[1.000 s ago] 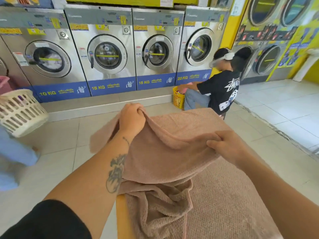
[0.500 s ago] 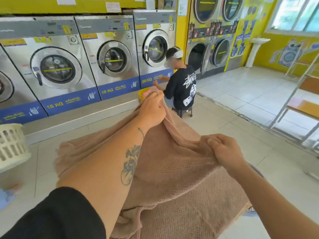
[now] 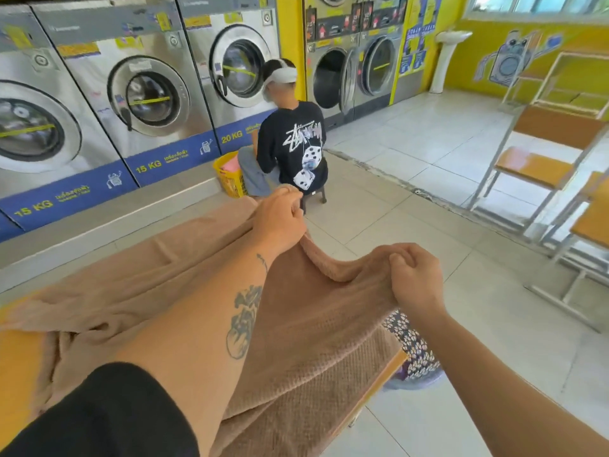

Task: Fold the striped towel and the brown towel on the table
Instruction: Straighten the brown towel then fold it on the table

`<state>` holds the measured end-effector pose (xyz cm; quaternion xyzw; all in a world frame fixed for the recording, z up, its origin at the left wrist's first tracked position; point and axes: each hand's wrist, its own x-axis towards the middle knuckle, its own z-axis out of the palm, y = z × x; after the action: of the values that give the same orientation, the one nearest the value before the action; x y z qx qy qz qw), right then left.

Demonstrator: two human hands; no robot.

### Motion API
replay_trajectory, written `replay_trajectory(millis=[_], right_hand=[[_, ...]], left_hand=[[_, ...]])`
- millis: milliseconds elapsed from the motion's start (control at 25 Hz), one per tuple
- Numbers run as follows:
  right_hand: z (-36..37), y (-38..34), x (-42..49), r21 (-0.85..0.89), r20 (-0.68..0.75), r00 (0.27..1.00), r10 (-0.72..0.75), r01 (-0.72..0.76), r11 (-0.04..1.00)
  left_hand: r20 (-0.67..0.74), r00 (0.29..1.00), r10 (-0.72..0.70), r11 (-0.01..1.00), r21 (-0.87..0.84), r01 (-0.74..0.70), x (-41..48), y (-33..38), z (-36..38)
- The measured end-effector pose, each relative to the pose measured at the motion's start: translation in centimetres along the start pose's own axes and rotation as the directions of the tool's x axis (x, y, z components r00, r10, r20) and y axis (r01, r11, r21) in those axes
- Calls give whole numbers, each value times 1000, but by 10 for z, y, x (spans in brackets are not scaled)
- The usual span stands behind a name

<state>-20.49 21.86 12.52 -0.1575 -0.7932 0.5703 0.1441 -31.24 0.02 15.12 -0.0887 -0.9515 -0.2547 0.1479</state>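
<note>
- Plainly, both hands are clenched on the brown towel [image 3: 313, 324]: the left hand [image 3: 280, 219] is reached out far from the body with its fingers curled round a corner, and the right hand [image 3: 413, 278] is nearer, fist pinched shut on the towel's edge. The cloth sags in a shallow trough between them.
- Most of the brown towel lies spread over the yellow table [image 3: 16, 364], its near part draped toward the person's body and its right part hanging past the table's right edge. I'd say that overhang is the first risk: if either fist loosens, the weight off the table could drag the cloth toward the tiled floor [image 3: 461, 225].
- Left of the left forearm, the towel is bunched and creased on the table. Folding over that without smoothing would likely trap wrinkles and leave crooked edges.
- Since the two hands sit at different reaches, the held edge runs slantwise. Bringing it down like that could leave the corners unmatched, and the fold would need redoing.
- A patterned cloth [image 3: 412, 351] shows just off the table's right edge, under the hanging towel. Whether it is the striped towel I cannot tell, but the brown towel could snag on it or knock it.
- Beyond the table, another person [image 3: 290, 150] sits on a stool by a yellow laundry basket [image 3: 230, 179], before the washing machines [image 3: 148, 94]. They are well apart from the table, so I'd judge a wide shake of the towel unlikely to reach them.
</note>
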Motion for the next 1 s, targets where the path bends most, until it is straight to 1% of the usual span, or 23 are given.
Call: replay_trajectory(millis=[40,80,160,240,280,320,400,440,520,560,600,680,720,800,840,880,1000], right_hand=[[-5,5,10,-17,-23,1000,17,-18,1000],[-8,11,20,-49,-16,999,39,-40,998],[-14,29,36,-180,88,990,106,-89,980],[-18,54,49,-370,168,960,222,-148,917],[-21,65,52,-447,169,946,275,-175,877],[-23,73,54,-473,157,944,290,-186,861],[-25,78,62,-438,112,961,254,-182,880],[-26,80,65,-428,85,966,246,-187,884],[-29,90,71,-462,58,957,284,-226,857],[-30,97,73,-528,71,937,342,-255,810],[-30,106,75,-622,96,909,405,-263,738],[-29,125,79,-783,178,833,524,-202,588],[-28,132,80,-841,213,799,562,-143,522],[-22,138,81,-905,283,759,587,9,425],[-19,138,81,-909,321,751,577,73,411],[-16,136,81,-894,370,745,555,123,432],[-3,116,87,-784,557,701,446,266,560]], left_hand=[[0,1000,17,1000,-13,-17,10,7,6],[10,999,32,999,-21,-31,19,11,13],[79,995,57,998,-12,-56,30,13,33],[193,981,38,999,8,-40,35,7,57],[223,975,21,1000,14,-25,36,2,69],[224,975,10,1000,18,-15,37,-2,78],[210,978,12,1000,8,-14,45,-6,91],[248,969,13,1000,5,-14,48,-7,95],[394,919,-6,999,34,-9,46,-8,103],[454,891,-21,997,72,-13,41,-8,106],[486,873,-36,996,91,-10,35,-10,108],[530,844,-87,996,44,76,15,-13,114],[547,829,-111,993,26,116,5,-15,116],[545,820,-178,980,26,195,-13,-21,116],[527,819,-228,968,33,248,-22,-22,114],[508,817,-272,955,41,293,-28,-22,110],[453,820,-349,926,30,377,-43,-17,96]])
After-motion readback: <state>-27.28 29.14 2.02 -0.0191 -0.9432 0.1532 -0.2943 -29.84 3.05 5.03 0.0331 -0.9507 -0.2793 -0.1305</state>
